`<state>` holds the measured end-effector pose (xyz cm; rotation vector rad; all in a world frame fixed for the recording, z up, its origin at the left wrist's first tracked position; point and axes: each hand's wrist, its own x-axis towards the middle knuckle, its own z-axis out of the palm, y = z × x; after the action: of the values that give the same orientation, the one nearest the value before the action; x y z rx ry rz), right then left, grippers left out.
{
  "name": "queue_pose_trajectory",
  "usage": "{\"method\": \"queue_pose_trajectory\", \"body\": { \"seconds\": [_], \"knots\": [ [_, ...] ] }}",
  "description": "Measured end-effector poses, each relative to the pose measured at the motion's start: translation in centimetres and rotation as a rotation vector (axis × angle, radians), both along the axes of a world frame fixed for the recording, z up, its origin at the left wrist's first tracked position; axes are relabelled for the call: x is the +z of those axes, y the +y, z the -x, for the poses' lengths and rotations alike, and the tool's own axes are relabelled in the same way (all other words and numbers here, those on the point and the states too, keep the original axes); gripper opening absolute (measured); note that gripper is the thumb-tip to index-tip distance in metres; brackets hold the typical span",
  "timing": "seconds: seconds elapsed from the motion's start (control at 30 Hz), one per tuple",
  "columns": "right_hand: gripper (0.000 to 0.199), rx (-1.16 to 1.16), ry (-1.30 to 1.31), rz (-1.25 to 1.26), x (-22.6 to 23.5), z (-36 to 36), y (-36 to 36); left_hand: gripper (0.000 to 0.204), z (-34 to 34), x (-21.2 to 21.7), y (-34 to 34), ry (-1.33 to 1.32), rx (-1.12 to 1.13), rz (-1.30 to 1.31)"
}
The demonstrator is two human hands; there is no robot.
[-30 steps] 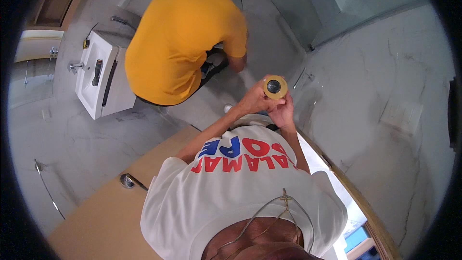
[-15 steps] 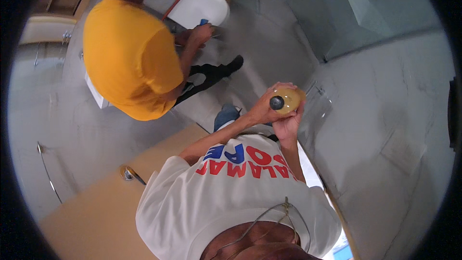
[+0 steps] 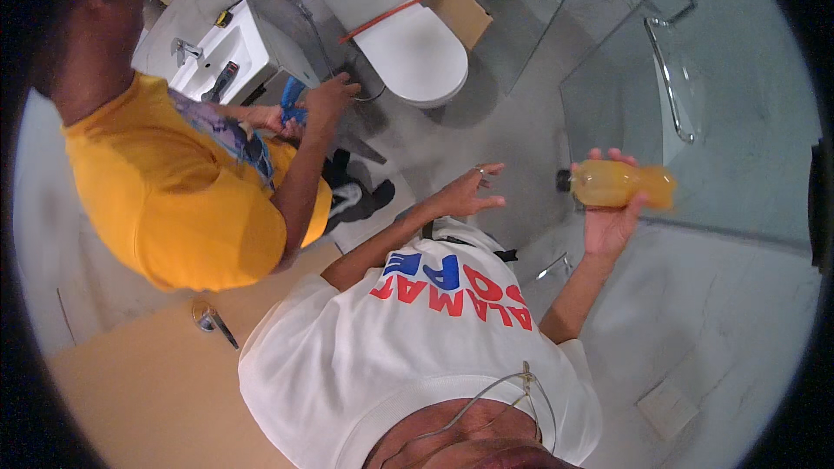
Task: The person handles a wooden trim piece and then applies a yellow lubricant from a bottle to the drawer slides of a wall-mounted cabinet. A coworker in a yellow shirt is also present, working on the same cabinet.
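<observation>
Far left: co-worker in yellow shirt (image 3: 174,208), dark print on the front, both of this person's hands close together at a blue item (image 3: 292,102), its kind not clear. Below: tan door panel (image 3: 148,391) with metal lever handle (image 3: 208,320). Behind the co-worker: white washbasin (image 3: 205,68), chrome tap (image 3: 185,49) at its back edge, dark handheld tool (image 3: 224,81) lying in it, yellow-and-black tape measure (image 3: 224,19) near its back corner. Centre top: white toilet (image 3: 421,61), lid down; a red strip (image 3: 382,21) across the back of the lid; brown cardboard piece (image 3: 460,13) just beside it, to the right. Centre below: wearer's white shirt (image 3: 391,356), red and blue lettering, with necklace. Left hand (image 3: 466,193), ring on one finger: fingers apart, held out in front of the shirt, well apart from the bottle. Right hand (image 3: 608,226): fingers clamped around a clear bottle (image 3: 618,184) of yellow-orange liquid, held up right of centre, tipped on its side, black cap (image 3: 564,181) pointing left. Far right: glass panel (image 3: 756,156) with chrome bar handle (image 3: 670,78), beyond the bottle.
</observation>
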<state>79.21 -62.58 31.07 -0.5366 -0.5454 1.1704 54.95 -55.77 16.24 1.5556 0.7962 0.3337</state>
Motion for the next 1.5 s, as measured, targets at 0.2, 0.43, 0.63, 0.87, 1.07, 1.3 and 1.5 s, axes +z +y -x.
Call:
{"method": "queue_pose_trajectory", "body": {
  "seconds": [0.2, 0.43, 0.63, 0.87, 1.07, 1.3, 1.5],
  "knots": [
    [0.059, -0.206, 0.248, -0.141, 1.4, -4.4, 12.1, 0.074, 1.2, -1.4, 9.1, -0.076, 0.259, 0.038],
    [0.055, -0.166, -0.052, 0.031, -0.8, -6.1, 20.3, 0.067, 3.1, -5.9, 11.6, 0.043, 0.406, 0.038],
    [0.048, 0.105, 0.021, 0.292, -7.1, -8.3, 30.5, 0.068, 0.7, -5.1, 18.4, 0.252, 0.429, 0.238],
    [0.043, 0.310, 0.128, 0.411, -13.7, -9.9, 39.1, 0.066, -6.3, -3.2, 27.8, 0.352, 0.402, 0.230],
    [0.046, 0.514, -0.187, 0.501, -14.7, -11.8, 43.2, 0.053, -7.7, -5.6, 32.3, 0.408, 0.462, 0.087],
    [0.047, 0.837, -0.019, 0.590, -13.2, -10.5, 48.4, 0.047, -8.7, -7.0, 32.9, 0.378, 0.657, 0.207],
    [0.044, 0.959, 0.353, 0.861, -17.8, -8.1, 50.3, 0.050, -10.2, -5.8, 32.0, 0.412, 0.727, 0.281]
  ]
}}
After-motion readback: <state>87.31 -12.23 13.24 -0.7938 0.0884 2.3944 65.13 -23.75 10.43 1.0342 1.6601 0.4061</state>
